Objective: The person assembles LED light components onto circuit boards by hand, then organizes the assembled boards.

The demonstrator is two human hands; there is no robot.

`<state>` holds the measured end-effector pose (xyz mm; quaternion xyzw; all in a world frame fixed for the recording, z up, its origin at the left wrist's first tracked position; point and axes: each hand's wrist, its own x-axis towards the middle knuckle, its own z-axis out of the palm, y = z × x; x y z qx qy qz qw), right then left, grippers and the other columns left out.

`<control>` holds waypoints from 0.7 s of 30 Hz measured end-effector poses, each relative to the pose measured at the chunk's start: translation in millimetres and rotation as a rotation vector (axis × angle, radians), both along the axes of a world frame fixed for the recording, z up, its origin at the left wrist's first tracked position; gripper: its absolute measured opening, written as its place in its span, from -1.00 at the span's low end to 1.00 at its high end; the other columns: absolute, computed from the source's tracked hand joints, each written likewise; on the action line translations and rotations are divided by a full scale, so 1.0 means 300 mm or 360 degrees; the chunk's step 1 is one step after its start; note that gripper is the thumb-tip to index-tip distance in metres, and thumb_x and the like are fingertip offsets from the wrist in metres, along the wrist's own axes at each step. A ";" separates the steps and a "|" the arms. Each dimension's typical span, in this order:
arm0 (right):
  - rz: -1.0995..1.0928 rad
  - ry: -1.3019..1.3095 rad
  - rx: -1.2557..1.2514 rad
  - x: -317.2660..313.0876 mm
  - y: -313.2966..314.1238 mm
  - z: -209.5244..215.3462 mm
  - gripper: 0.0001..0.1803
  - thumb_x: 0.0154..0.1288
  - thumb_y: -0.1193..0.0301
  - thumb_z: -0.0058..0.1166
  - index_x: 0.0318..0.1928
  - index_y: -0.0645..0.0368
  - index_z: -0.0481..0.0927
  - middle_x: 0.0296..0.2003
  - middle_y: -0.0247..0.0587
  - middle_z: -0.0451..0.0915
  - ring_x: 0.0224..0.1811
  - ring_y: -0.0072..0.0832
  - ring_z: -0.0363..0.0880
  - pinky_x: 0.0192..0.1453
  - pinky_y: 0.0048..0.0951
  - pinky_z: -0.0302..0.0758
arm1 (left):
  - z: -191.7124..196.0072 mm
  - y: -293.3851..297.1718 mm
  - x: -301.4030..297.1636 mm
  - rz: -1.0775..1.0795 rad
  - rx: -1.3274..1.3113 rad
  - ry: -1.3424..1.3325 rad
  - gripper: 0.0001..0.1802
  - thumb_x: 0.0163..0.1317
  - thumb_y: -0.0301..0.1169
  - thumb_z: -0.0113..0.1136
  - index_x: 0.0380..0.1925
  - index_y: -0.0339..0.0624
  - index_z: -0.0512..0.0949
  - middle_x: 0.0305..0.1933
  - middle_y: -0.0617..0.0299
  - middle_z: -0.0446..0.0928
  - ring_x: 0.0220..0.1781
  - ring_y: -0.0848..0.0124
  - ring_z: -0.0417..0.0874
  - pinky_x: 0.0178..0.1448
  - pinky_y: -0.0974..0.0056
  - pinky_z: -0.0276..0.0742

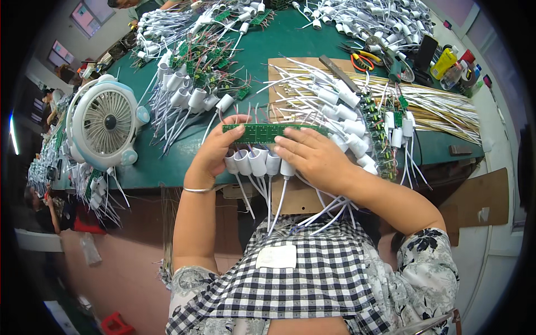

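A long green circuit board strip [262, 133] lies crosswise in front of me at the table's near edge. Thin wires stick up along its far side, and several white cylindrical sockets [257, 162] with white cables hang in a row below its near side. My left hand [219, 146] grips the strip's left end, thumb on top. My right hand [312, 153] lies over the right half of the strip with its fingers stretched out flat; its thumb is hidden. Beyond it, more white sockets [354, 127] lie in a row beside another populated board strip [379, 134].
A white fan [109, 121] stands at the left. Heaps of wired sockets and small green boards [206, 67] cover the green table [279, 36]. At the right lie bundled white cables [435, 106], pliers [363, 58] and a yellow bottle [444, 62]. Other people sit farther left.
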<state>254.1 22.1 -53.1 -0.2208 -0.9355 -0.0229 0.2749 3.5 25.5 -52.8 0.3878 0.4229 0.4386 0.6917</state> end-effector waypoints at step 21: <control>-0.0670 0.0761 -0.1716 -0.035 0.175 -0.107 -0.81 0.31 0.44 -0.05 -0.17 0.32 0.50 -0.38 -0.24 0.58 -0.38 -0.59 0.52 -0.31 -0.56 0.46 | -0.003 -0.164 -0.043 0.0445 0.0345 0.0078 -0.65 0.19 -0.40 0.12 -0.07 -0.37 0.39 -0.21 0.07 0.54 -0.25 0.36 0.61 -0.13 0.29 0.54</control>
